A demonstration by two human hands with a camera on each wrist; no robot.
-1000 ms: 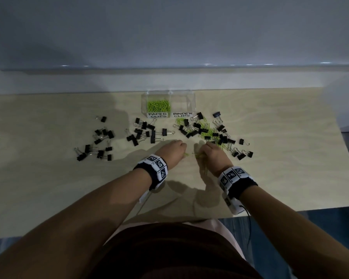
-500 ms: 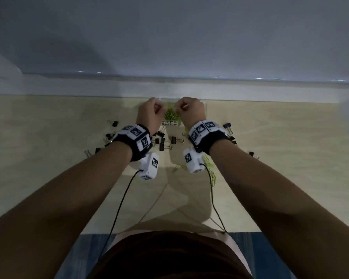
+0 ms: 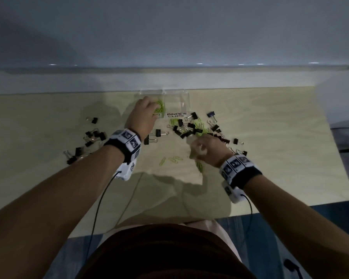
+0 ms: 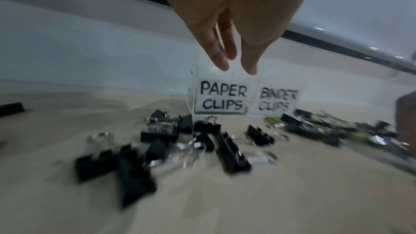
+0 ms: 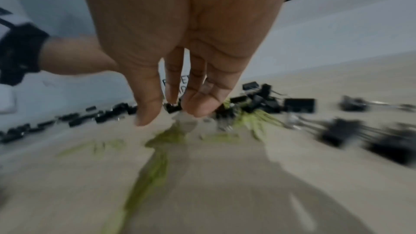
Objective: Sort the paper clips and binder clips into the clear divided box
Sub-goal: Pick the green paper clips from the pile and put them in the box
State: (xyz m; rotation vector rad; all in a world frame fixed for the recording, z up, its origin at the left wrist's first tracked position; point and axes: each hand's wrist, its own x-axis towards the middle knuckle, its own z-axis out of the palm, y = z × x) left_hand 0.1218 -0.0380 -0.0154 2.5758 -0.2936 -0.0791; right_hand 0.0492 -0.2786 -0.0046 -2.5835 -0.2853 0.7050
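Note:
The clear divided box (image 3: 182, 101) stands at the table's back edge, labelled PAPER CLIPS (image 4: 221, 99) on the left and BINDER CLIPS on the right. Green paper clips (image 3: 162, 105) lie in its left compartment. My left hand (image 3: 147, 109) hovers over that compartment, its fingers (image 4: 221, 63) straight and holding nothing. My right hand (image 3: 197, 148) hangs low over the table by the mixed pile (image 3: 195, 127), fingers (image 5: 198, 108) pointing down, thumb apart, nothing pinched. Loose green paper clips (image 3: 174, 159) (image 5: 157, 175) lie beneath it. The right compartment looks empty.
Black binder clips lie scattered at the left (image 3: 93, 135) (image 4: 231, 150) and at the right (image 3: 236, 140) (image 5: 299, 105). A white wall ledge runs behind the box. Wrist-camera cables (image 3: 101, 200) trail toward the table's front edge (image 3: 270, 210).
Both hands rose from the table to the box. Since then the right hand has dropped back beside the mixed pile; the left stays over the paper clip compartment with its fingers straightened.

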